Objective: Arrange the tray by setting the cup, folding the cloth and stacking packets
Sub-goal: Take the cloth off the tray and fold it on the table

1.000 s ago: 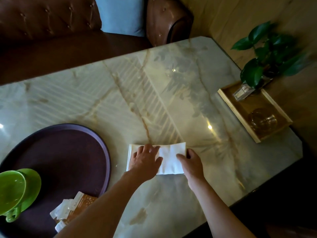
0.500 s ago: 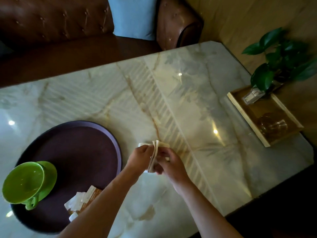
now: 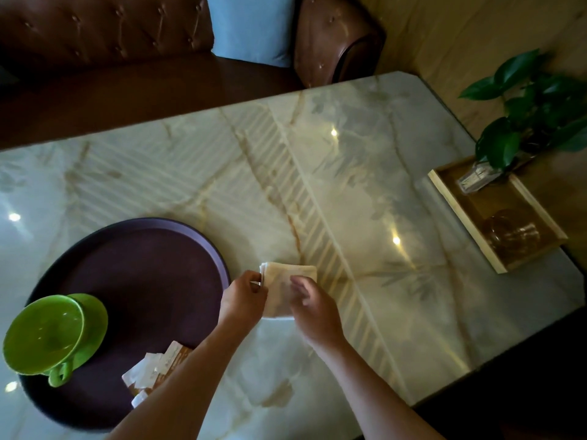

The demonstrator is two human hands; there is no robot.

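A white cloth [image 3: 287, 276], folded into a small square, lies on the marble table just right of the round dark purple tray [image 3: 146, 281]. My left hand [image 3: 243, 300] pinches the cloth's left edge. My right hand [image 3: 313, 308] hovers over the cloth's right part with fingers loose, partly covering it. A green cup [image 3: 43, 336] sits on a green saucer [image 3: 93, 322] at the tray's left edge. Several packets [image 3: 152, 371] lie in a loose pile at the tray's near side, partly hidden by my left forearm.
A wooden tray [image 3: 460, 214] at the table's right edge holds a glass [image 3: 508, 233] and a small wrapped item [image 3: 475, 181], beside a potted plant [image 3: 533, 112]. A brown leather sofa [image 3: 111, 58] with a blue cushion [image 3: 254, 27] runs behind the table.
The cloth went from a long strip to being folded in half upright between both hands, and now lies flat as a small square. My right hand has let go of it.
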